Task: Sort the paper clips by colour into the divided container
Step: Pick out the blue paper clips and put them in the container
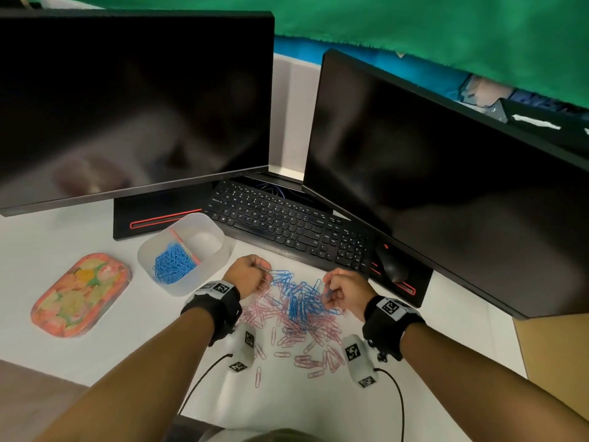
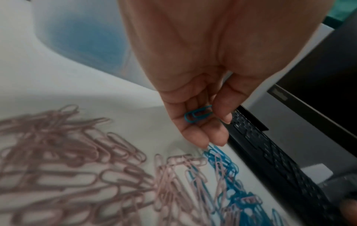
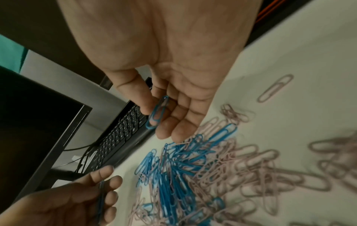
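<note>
Blue and pink wire paper clips [image 1: 299,309] lie tangled in a loose heap on our white worktop [image 1: 318,403], near the black keyboard [image 1: 287,223]. Our left hand [image 2: 195,107] pinches one blue clip [image 2: 198,114] between thumb and curled fingers; our right hand [image 3: 173,107] pinches another blue clip [image 3: 157,113] likewise, both just over the heap's far edge. Left of it, the frosted plastic divided container [image 1: 210,266] holds blue clips in its near-left compartment.

The pink clips [image 2: 58,168] near the left wrist camera are blurred; the container [image 2: 83,39] there is only a haze.
</note>
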`<state>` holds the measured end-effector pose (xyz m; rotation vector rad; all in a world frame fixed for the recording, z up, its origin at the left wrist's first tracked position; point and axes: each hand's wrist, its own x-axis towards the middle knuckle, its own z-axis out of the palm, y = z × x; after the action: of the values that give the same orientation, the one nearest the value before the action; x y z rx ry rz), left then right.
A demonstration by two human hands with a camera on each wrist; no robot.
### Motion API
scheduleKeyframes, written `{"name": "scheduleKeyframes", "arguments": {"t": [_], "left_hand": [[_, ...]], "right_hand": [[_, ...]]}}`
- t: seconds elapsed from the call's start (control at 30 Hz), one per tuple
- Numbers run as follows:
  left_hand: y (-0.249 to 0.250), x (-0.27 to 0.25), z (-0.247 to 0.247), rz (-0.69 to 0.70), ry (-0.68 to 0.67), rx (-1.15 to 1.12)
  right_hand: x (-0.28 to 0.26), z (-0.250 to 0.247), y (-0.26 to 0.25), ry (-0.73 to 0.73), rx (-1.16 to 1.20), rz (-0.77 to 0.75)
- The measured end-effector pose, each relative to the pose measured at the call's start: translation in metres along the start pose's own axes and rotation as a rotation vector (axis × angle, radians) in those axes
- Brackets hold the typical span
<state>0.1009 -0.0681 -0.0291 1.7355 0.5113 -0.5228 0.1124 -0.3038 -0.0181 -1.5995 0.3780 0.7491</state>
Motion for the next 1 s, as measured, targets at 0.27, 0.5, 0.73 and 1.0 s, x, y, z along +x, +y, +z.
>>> {"name": "scheduleKeyframes", "arguments": {"t": [0.27, 0.5, 0.73, 1.0], "left_hand": [[0.01, 0.013, 0.004, 0.12, 0.067, 0.549], [0.012, 0.023, 0.02, 0.212, -0.003, 0.978], [0.013, 0.025, 0.017, 0.164, 0.019, 0.932], [0.008, 0.019, 0.007, 0.138, 0.023, 0.86]], "right_hand": [[0.008, 0.007, -0.012, 0.12, -0.738, -0.173], [0.02, 0.008, -0.004, 0.014, -1.322, -0.387], [0.028, 0.01, -0.006, -0.083, -1.382, -0.425], [0.026, 0.008, 0.0, -0.112, -1.358, -0.355]]}}
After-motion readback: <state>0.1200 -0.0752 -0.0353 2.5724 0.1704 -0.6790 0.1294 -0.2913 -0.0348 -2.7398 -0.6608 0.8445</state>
